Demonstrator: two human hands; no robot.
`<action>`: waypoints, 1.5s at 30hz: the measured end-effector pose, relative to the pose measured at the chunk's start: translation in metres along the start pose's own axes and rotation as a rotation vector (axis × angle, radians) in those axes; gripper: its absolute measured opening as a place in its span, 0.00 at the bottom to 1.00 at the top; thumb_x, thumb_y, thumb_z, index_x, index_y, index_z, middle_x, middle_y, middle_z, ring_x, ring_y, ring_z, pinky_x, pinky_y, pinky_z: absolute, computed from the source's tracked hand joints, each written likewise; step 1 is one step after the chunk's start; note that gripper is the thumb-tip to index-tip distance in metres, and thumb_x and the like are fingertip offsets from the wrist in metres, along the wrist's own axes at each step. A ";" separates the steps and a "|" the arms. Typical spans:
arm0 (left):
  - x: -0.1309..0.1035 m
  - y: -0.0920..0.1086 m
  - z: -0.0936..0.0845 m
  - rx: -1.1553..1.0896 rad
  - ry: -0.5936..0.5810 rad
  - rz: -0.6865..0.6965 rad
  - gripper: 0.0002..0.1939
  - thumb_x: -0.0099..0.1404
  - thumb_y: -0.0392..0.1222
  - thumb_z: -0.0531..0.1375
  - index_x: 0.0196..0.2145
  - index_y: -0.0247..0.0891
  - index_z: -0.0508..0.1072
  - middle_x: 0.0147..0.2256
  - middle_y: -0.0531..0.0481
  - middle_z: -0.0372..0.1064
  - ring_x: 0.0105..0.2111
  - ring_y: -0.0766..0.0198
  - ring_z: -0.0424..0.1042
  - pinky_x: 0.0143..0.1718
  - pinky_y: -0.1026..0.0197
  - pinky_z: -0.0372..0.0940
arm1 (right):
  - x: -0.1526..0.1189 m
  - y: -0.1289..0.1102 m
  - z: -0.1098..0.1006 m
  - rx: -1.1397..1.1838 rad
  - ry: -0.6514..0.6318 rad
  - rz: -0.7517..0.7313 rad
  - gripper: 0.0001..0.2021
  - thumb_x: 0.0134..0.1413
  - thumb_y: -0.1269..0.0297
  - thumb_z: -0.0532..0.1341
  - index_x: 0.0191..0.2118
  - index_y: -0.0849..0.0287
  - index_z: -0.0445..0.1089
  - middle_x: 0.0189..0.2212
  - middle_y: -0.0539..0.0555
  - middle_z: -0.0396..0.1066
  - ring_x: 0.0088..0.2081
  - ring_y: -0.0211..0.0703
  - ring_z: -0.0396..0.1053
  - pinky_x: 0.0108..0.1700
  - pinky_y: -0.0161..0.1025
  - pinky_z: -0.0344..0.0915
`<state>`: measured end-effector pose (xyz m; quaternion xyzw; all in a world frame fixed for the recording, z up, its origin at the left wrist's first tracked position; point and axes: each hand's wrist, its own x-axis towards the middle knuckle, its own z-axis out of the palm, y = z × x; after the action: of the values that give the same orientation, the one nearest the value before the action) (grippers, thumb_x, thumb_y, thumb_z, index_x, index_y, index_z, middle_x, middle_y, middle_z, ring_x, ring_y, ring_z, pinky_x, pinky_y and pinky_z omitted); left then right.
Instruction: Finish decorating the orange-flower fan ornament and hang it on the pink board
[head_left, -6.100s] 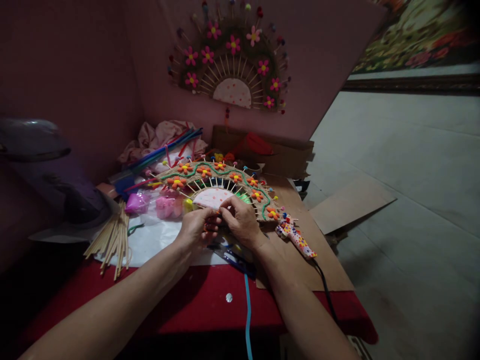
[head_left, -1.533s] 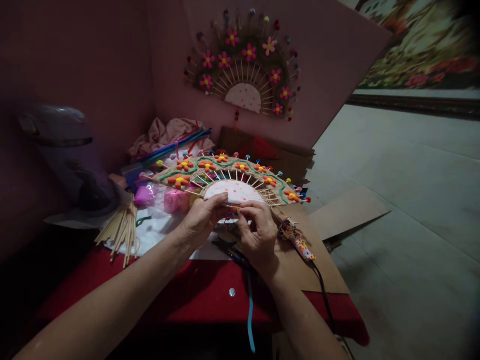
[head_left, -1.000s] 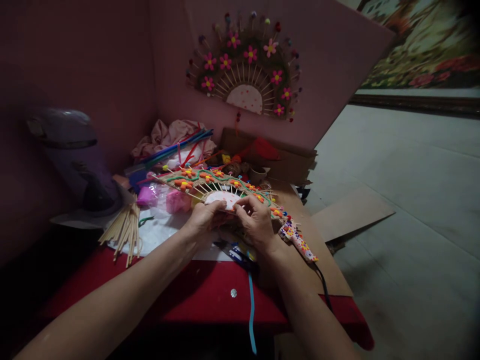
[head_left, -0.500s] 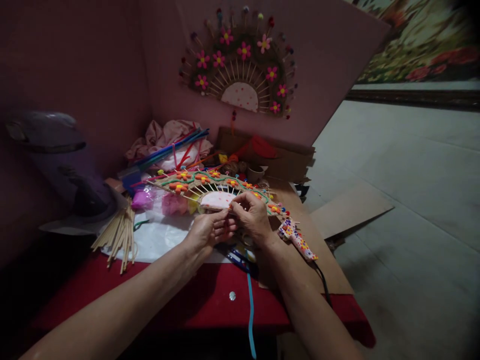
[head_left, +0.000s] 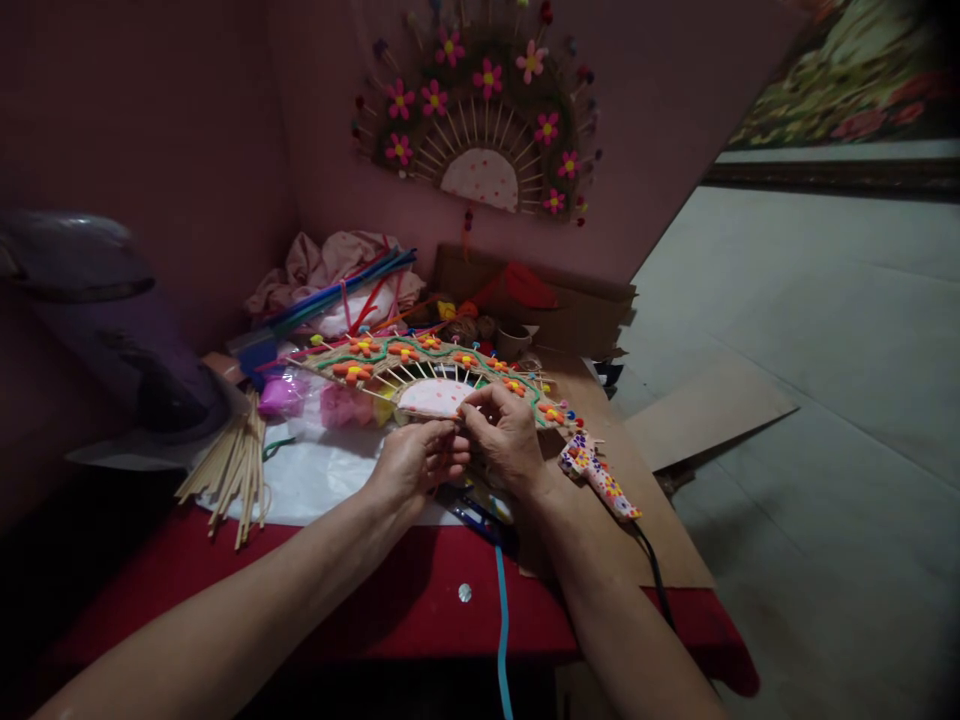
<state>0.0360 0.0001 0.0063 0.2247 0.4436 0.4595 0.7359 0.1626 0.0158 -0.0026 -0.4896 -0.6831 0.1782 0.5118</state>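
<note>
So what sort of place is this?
Probably a craft corner, perhaps at home: there's an orange-flowered fan being handled, a bundle of sticks, and a pink-flowered fan hung up behind.

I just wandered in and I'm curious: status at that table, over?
Left hand, right hand: fingertips together at the lower edge of the orange-flowered fan; exact grip unclear. Near the fan's right end: flower-patterned corded tool, lying on cardboard.
</note>
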 end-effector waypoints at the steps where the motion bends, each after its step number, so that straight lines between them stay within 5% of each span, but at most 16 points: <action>1: 0.000 0.000 0.000 -0.002 0.005 0.004 0.06 0.61 0.30 0.55 0.28 0.28 0.71 0.20 0.47 0.70 0.18 0.67 0.70 0.20 0.67 0.66 | 0.000 0.000 0.000 -0.005 -0.004 -0.006 0.03 0.52 0.68 0.59 0.28 0.58 0.67 0.22 0.46 0.66 0.23 0.34 0.61 0.29 0.33 0.58; 45: -0.001 -0.002 0.001 -0.096 0.074 0.078 0.02 0.55 0.30 0.58 0.26 0.29 0.71 0.17 0.50 0.68 0.14 0.71 0.63 0.13 0.69 0.58 | -0.004 -0.001 0.004 -0.017 -0.048 0.001 0.03 0.53 0.67 0.57 0.29 0.57 0.66 0.23 0.46 0.66 0.23 0.34 0.62 0.28 0.33 0.59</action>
<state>0.0374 -0.0023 0.0055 0.1890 0.4388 0.5168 0.7104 0.1592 0.0127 -0.0059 -0.4899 -0.6964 0.1846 0.4909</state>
